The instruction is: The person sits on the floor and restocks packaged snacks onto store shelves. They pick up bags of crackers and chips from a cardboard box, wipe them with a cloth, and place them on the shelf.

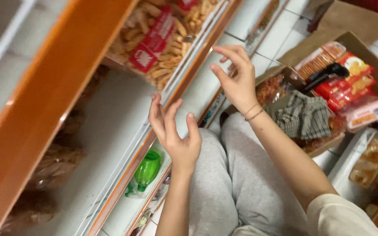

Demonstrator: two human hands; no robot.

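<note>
My left hand is raised in front of a white store shelf, fingers spread and holding nothing. My right hand hovers higher and to the right, fingers loosely curled apart, also empty, with thin bracelets at the wrist. Just above and left of both hands sits a clear bag of finger-shaped snacks with a red label on the shelf. My grey-trousered legs are below the hands.
An orange shelf upright runs diagonally at left. A green bottle lies on a lower shelf. At right, an open cardboard box holds red snack packs, a biscuit pack and a checked cloth. More bagged snacks lie at far right.
</note>
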